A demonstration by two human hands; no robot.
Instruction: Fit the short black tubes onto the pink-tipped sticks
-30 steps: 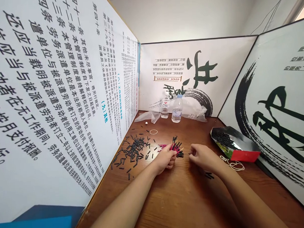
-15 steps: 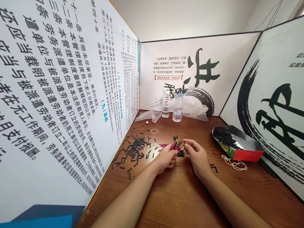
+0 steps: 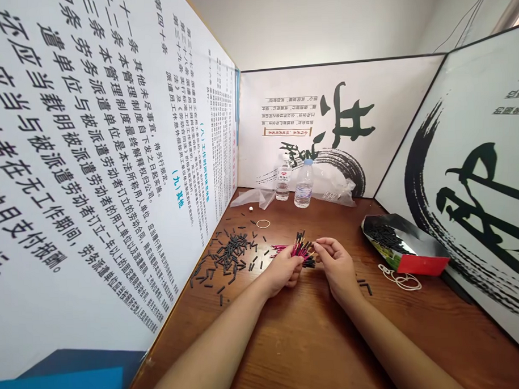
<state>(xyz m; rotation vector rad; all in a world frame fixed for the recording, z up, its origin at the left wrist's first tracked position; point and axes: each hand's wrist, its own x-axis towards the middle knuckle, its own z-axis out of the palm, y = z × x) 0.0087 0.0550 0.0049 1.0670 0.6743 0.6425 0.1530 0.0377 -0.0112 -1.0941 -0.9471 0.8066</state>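
Note:
My left hand is closed around a bundle of thin pink sticks. Black tubes cover many of the stick ends on the right side, while some ends show bare and yellowish. Just right of the bundle, my right hand pinches a small black tube between thumb and forefinger, close to a stick end. The fingertips partly hide that tube. Left of my hands lies a loose pile of short black tubes. Several more black tubes rest beside my right wrist.
An open bag with black tubes inside lies at the right, beside white rubber bands. Two water bottles and clear plastic bags stand at the back of the wooden table. Printed panels enclose it.
Both hands stay in nearly the same place. My right fingertips have shifted very slightly at the bundle's stick ends.

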